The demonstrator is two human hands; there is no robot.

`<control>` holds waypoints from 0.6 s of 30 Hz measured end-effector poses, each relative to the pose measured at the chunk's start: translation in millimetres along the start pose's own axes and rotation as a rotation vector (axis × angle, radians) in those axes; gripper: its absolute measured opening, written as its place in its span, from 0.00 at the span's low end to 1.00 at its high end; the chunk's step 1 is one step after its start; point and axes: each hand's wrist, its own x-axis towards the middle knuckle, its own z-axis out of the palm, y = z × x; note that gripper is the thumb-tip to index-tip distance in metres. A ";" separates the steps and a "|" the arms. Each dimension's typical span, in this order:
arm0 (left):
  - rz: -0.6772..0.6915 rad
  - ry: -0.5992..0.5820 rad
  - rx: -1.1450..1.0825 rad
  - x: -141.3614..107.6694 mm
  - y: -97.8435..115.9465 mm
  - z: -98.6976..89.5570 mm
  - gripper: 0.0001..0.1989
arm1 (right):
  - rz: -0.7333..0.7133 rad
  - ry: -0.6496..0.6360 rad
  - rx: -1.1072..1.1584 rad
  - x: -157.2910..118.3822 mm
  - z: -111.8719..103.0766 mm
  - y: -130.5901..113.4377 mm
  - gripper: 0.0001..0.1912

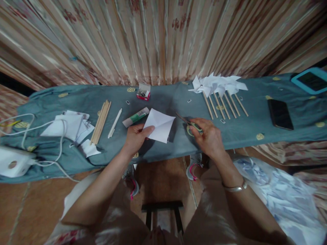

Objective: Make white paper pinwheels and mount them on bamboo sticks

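Note:
Between the thumb and fingers of my left hand (136, 137) is a square sheet of white paper (160, 126) with a crease across it. My right hand (208, 134) grips a pair of scissors (190, 125) by the green handles, and the blades point left toward the paper without touching it. Just behind my left hand lies a green and grey glue box (136, 117). Beyond the sheet stands a small red box (143, 92) with its lid up and shiny metal bits inside. Paper pinwheels (217, 85) on wooden sticks lie in a row past my right hand.
On the left are wooden sticks (101, 122), a white pen (114, 123), a pile of paper sheets (66, 126) and a white power strip (16, 161) with looping cables. A black phone (280, 114) and a blue-framed tablet (310, 81) lie right. A plastic bag (278, 190) is on the floor.

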 end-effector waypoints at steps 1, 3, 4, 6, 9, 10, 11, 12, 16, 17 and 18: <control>0.039 0.029 0.016 2.8 -0.4 -0.5 0.16 | 0.029 -0.045 -0.079 -1.0 -0.3 4.8 0.16; 0.094 0.073 0.043 8.1 -0.6 -0.3 0.16 | 0.071 -0.121 -0.218 -3.0 1.0 10.9 0.18; 0.115 0.088 0.053 10.6 -0.3 0.4 0.16 | 0.077 -0.137 -0.269 -3.7 2.1 12.1 0.18; 0.151 0.103 0.072 15.1 1.1 2.8 0.15 | 0.069 -0.126 -0.332 -3.7 3.5 11.4 0.19; 0.180 0.104 0.092 20.4 3.6 7.4 0.14 | 0.078 -0.126 -0.391 -0.4 2.6 7.7 0.18; 0.180 0.102 0.097 22.0 4.3 8.8 0.14 | 0.092 -0.155 -0.414 1.2 1.7 6.8 0.18; 0.177 0.104 0.101 23.4 4.9 10.0 0.14 | 0.107 -0.192 -0.438 2.8 0.9 6.2 0.18; 0.171 0.104 0.106 24.8 5.4 11.0 0.15 | 0.117 -0.227 -0.459 4.2 0.2 5.9 0.17; 0.166 0.108 0.111 29.3 7.9 12.8 0.16 | 0.116 -0.261 -0.469 8.5 1.4 7.8 0.16; 0.174 0.110 0.106 30.2 8.7 12.9 0.16 | 0.129 -0.247 -0.441 9.3 2.6 8.8 0.16; 0.183 0.114 0.099 31.1 9.5 13.0 0.16 | 0.156 -0.227 -0.389 10.2 4.0 9.8 0.16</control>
